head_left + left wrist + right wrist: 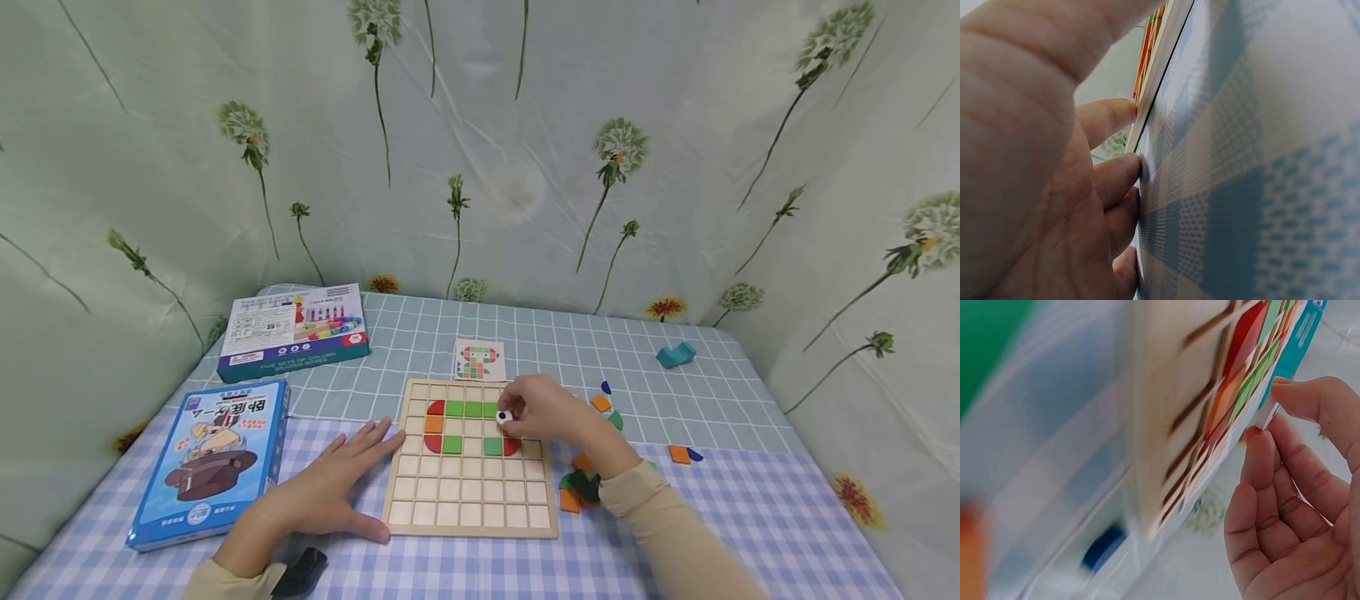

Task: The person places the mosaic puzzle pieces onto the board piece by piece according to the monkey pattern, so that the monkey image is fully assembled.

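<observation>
Wooden grid board (472, 488), one, the landmark: red, orange and green tiles (473, 409) sat in its far half. Picture card (480, 360), one, lay at the board's far edge, probably for easy comparison. Loose pieces (570, 500), several, lay right of the board, seemingly within reach of the right hand (545, 408). White piece (504, 416) with black spot, one, was at the board's far right part, pinched between that hand's thumb and fingers, likely for precise placing. Left hand (333, 479), one: fingers spread apart, forefinger touching the board's left edge, thumb at its near left corner, apparently steadying it.
</observation>
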Action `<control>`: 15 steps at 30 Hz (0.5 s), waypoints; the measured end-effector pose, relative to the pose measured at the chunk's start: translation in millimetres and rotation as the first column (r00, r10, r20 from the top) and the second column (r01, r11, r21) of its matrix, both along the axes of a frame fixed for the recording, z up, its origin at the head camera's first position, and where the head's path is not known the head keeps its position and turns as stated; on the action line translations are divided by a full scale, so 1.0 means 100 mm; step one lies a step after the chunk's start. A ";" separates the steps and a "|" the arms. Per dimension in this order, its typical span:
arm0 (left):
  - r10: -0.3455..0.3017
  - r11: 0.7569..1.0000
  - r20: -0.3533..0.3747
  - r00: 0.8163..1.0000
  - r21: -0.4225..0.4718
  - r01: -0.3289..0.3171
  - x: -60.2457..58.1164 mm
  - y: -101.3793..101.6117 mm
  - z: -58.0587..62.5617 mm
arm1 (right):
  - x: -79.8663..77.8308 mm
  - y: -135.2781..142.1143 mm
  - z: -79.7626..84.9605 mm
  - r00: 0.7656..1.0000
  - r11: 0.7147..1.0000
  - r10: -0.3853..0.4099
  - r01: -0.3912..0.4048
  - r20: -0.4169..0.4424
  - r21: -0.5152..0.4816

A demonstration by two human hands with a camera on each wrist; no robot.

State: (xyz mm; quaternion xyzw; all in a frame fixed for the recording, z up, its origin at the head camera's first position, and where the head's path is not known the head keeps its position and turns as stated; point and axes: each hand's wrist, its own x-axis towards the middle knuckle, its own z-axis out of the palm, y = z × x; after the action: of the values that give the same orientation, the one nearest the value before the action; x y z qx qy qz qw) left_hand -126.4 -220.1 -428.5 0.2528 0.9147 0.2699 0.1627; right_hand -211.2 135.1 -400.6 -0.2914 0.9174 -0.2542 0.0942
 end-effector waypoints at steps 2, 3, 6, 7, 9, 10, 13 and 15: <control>0.002 1.000 0.003 1.000 0.003 -0.002 0.00 0.00 0.00 | -0.02 -0.12 -0.02 1.000 1.000 0.019 -0.019 0.013 -0.009; 0.003 1.000 0.004 1.000 0.005 -0.003 0.00 0.00 0.00 | -0.03 -0.17 -0.02 0.999 1.000 0.026 -0.026 0.019 -0.007; 0.008 1.000 0.010 1.000 0.007 -0.008 0.00 -0.01 -0.01 | -0.05 -0.31 -0.04 0.998 0.999 0.050 -0.049 0.031 -0.015; 0.006 1.000 0.007 1.000 0.006 -0.006 0.00 -0.01 -0.01 | -0.05 -0.36 -0.04 0.998 0.998 0.054 -0.053 0.036 -0.014; 0.007 1.000 0.007 1.000 0.006 -0.007 -0.01 -0.01 -0.02 | -0.06 -0.43 -0.04 0.997 0.998 0.065 -0.065 0.034 -0.010; 0.009 1.000 0.009 1.000 0.006 -0.009 -0.02 -0.01 -0.03 | -0.07 -0.46 -0.03 0.997 0.997 0.072 -0.071 0.036 -0.010; 0.007 1.000 0.006 1.000 0.003 -0.007 -0.02 -0.02 -0.03 | -0.09 -0.55 -0.04 0.995 0.996 0.090 -0.090 0.047 -0.007; 0.010 1.000 0.007 1.000 0.003 -0.010 -0.02 -0.02 -0.03 | -0.10 -0.59 -0.04 0.994 0.995 0.101 -0.101 0.052 -0.007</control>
State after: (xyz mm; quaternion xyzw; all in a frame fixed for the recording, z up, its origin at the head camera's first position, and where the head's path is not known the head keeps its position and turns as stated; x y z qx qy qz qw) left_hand -128.8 -222.2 -431.3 0.2474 0.9151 0.2728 0.1641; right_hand -221.4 75.9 -404.7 -0.3308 0.8982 -0.2585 0.1305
